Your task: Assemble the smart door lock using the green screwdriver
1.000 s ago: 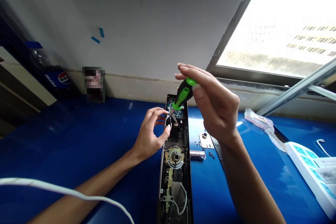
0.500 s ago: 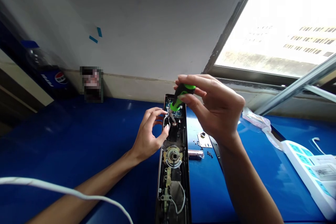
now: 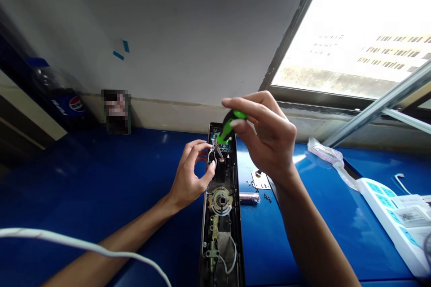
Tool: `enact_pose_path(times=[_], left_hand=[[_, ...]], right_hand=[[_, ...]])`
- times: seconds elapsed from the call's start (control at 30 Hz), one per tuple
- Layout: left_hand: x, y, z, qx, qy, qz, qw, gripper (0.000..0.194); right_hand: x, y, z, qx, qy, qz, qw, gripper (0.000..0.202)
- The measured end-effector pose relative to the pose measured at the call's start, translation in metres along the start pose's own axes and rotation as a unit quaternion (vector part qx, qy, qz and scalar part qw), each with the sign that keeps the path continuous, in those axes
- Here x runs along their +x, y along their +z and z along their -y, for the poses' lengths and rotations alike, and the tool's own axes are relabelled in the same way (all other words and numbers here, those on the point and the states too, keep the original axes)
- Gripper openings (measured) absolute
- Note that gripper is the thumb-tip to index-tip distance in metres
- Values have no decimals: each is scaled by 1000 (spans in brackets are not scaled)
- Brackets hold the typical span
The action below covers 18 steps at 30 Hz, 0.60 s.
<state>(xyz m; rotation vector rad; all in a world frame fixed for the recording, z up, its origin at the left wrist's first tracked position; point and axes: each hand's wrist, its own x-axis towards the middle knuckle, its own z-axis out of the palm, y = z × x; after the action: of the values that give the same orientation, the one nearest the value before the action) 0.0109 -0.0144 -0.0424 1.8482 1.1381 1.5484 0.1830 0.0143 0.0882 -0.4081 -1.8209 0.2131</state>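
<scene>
A long, narrow lock body (image 3: 222,179) with its inner parts exposed lies on the blue table, its far end towards the wall. In my right hand (image 3: 269,136) is a black and green screwdriver (image 3: 226,129), pinched at the handle and tilted, its shaft pointing down at the far part of the lock. My left hand (image 3: 191,172) curls at the lock's left edge, with index finger and thumb on the white wires (image 3: 211,154) beside the screwdriver tip. The tip's exact contact is hidden. A circuit board (image 3: 224,147) shows behind it.
Right of the lock lie a metal plate (image 3: 261,180), small dark screws (image 3: 267,198) and a wrapped cylinder (image 3: 249,197). A white power strip (image 3: 387,215) sits farther right. A white cable (image 3: 84,244) crosses the left foreground. A Pepsi bottle (image 3: 63,98) stands by the wall.
The right hand has shifted slightly left, and its fingers have changed position around the screwdriver handle. My left hand keeps its place at the wires. The view has moved a little.
</scene>
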Motion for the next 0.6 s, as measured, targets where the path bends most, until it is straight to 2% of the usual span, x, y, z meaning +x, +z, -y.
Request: enact_pose_path(times=[0.07,0.13,0.3,0.33,0.43,0.5,0.6], left_hand=[[0,0,0,2,1,-2,1000,36],[0,1,1,1,1,-2,1000,37],[1,1,0,0,0,-4,1000,37],[1,1,0,1,1,-4,1000,37],[1,1,-1,1,2,-5,1000,37],[1,1,-1,-2,3,-4,1000,37],[1,1,0,-6,7,-4,1000,39]], right_hand=[[0,0,1,20,14,46,999,37],[-1,0,2,36,22,63,997,38],[0,2,-1,-15,-4,-14,1000,26],[0,1,-1,-20,-3,-7,1000,27],[0,-1,2,3,13,68,998,38],[-1,-2,3,28,20,87,996,40],[-2,-1,2,23,11,33,999,33]])
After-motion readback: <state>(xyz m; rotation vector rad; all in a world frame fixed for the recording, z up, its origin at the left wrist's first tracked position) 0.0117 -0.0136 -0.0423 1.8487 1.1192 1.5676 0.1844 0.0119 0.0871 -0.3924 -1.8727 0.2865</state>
